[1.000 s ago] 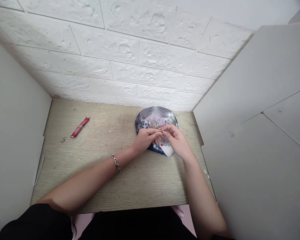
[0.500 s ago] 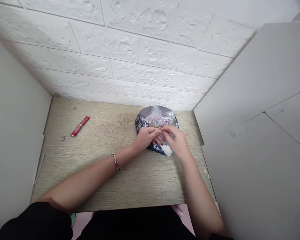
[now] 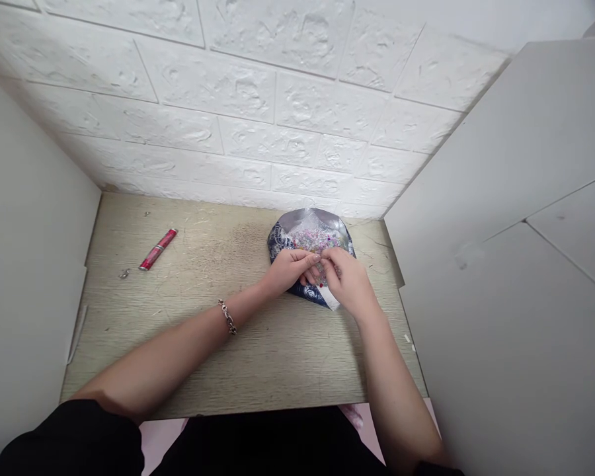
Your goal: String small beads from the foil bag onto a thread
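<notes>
A blue-and-white patterned bowl [image 3: 280, 239] sits at the back right of the wooden table [image 3: 203, 330], lined with clear plastic and holding many small coloured beads [image 3: 313, 239]. Over its near rim my left hand [image 3: 288, 270] and my right hand [image 3: 348, 283] meet, fingertips pinched together. Both hands are closed on something too small to make out, just above the beads. A metal bracelet [image 3: 227, 317] is on my left wrist.
A red tube [image 3: 157, 250] lies at the back left of the table, with a small metal piece [image 3: 124, 273] near it. White panels stand on the left [image 3: 24, 277] and right [image 3: 500, 277], and a white brick-pattern wall [image 3: 277, 112] is behind.
My right hand has shifted slightly left and closer to my left hand over the bowl. The fingers stay pinched together.
</notes>
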`<state>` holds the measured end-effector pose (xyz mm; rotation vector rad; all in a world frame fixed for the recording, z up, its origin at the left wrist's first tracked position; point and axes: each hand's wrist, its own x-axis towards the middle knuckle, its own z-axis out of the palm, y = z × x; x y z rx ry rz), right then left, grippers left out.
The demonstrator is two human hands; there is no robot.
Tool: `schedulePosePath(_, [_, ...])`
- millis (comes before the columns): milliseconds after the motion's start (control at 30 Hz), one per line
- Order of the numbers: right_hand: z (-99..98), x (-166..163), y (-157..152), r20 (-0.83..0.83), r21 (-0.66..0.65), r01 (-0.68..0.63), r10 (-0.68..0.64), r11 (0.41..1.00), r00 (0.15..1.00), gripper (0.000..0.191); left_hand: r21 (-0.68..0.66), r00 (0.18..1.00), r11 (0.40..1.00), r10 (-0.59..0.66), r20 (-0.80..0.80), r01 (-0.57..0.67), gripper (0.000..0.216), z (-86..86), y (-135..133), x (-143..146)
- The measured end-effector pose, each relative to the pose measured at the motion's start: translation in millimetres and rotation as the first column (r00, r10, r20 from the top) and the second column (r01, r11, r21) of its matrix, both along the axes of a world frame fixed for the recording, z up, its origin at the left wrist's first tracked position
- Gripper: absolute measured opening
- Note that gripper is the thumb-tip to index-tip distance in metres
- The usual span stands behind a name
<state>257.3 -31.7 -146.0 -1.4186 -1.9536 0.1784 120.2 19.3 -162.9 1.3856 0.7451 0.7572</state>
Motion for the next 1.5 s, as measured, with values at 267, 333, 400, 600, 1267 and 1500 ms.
schedulePosePath(267, [-1.1, -0.2, 1.0, -0.174, -0.001, -0.032, 0.031, 0.999, 0.984, 0.016, -0.023, 0.999, 0.999, -0.046, 0.005, 0.046, 0.038, -1.9, 3.2, -4.4])
schedulePosePath(333, [-1.7, 0.1, 2.5, -0.147, 0.012, -0.041, 0.042, 0.999, 0.988, 0.015, -0.030, 0.997, 0.997, -0.075, 0.008, 0.075, 0.040, -2.6, 4.1, -5.8])
schedulePosePath(400, [-1.7, 0.2, 3.4, -0.145, 0.013, -0.041, 0.043, 0.999, 0.989, 0.015, -0.037, 0.994, 0.994, -0.102, 0.028, 0.103, 0.042, -3.4, 5.1, -6.8])
schedulePosePath(600, [-1.3, -0.3, 3.4, -0.142, 0.042, -0.016, 0.021, 0.999, 0.990, 0.015, -0.082, 0.988, 0.988, -0.124, 0.094, 0.132, 0.047, -3.2, 6.5, -6.2])
schedulePosePath(1267, [-2.8, 1.5, 4.6, -0.155, 0.011, 0.005, -0.003, 1.000, 0.988, 0.015, -0.048, 0.993, 0.993, -0.109, 0.047, 0.111, 0.027, -5.7, 9.1, -6.6])
schedulePosePath(1500, [-3.7, 4.6, 4.6, -0.141, -0.009, -0.016, 0.015, 1.000, 0.990, 0.014, -0.029, 0.992, 0.992, -0.125, -0.005, 0.125, 0.034, -9.3, 10.7, -8.2])
